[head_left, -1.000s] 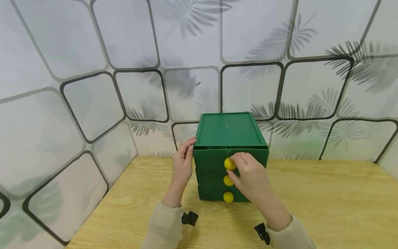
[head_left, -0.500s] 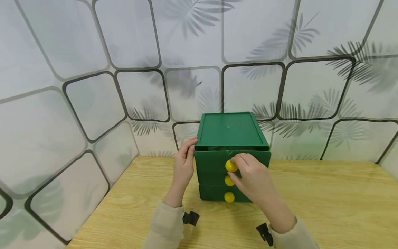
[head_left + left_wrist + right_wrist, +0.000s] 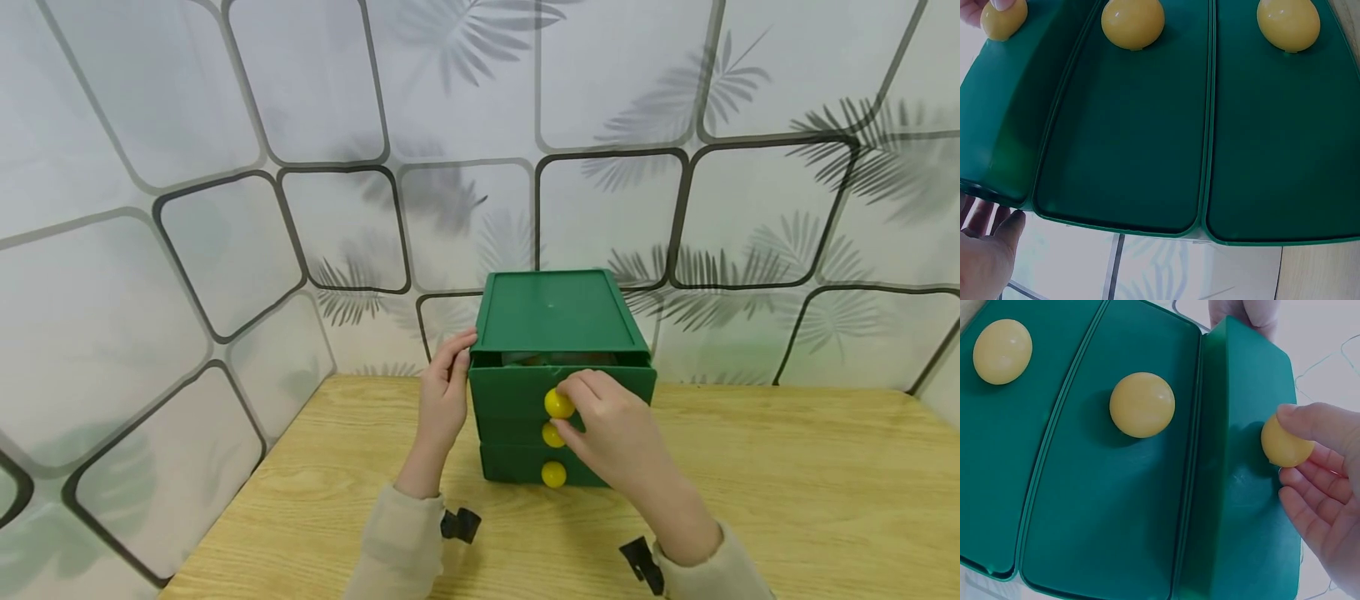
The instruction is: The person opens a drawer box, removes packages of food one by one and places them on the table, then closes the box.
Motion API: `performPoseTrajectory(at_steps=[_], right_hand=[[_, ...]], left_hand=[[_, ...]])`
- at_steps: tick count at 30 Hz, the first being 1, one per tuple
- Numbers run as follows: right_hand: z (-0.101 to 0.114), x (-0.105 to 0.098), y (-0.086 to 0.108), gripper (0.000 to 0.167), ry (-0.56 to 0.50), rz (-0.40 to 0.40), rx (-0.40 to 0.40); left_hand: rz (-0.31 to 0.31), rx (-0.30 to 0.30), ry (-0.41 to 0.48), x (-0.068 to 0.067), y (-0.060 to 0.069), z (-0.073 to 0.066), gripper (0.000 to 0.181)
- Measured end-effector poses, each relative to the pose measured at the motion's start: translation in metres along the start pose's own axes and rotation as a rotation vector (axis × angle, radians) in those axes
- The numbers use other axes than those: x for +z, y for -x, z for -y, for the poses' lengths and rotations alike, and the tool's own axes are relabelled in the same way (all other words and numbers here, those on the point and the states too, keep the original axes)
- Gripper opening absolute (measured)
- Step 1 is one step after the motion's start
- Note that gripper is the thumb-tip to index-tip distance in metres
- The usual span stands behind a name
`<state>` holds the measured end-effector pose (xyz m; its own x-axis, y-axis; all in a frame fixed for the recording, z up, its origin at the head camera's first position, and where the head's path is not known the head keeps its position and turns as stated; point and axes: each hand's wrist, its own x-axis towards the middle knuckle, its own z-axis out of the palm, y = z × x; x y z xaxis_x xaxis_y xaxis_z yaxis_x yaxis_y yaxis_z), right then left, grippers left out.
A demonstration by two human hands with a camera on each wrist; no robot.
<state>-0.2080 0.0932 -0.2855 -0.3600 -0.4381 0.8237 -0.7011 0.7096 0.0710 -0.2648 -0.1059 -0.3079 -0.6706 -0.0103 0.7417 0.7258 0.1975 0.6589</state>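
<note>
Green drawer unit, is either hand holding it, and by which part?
The right hand pinches the top drawer by its yellow knob; the left hand only touches the side of the drawer unit.

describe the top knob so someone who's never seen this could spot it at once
On the wooden table stands a green three-drawer cabinet. Its top drawer, slightly open, bears the top knob, a round yellow one. Unlike the yellow middle knob and bottom knob below, it is pinched by the person's right hand.
</note>
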Motion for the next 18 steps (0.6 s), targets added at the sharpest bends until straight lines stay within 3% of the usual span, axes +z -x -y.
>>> performPoseTrajectory(at_steps=[18], right_hand=[[0.0029,-0.0065,0.0005,0.031,-0.003,0.033,-0.014]], left_hand=[[0.007,0.002,0.027,0.0005,0.0011,-0.0003,0.029]])
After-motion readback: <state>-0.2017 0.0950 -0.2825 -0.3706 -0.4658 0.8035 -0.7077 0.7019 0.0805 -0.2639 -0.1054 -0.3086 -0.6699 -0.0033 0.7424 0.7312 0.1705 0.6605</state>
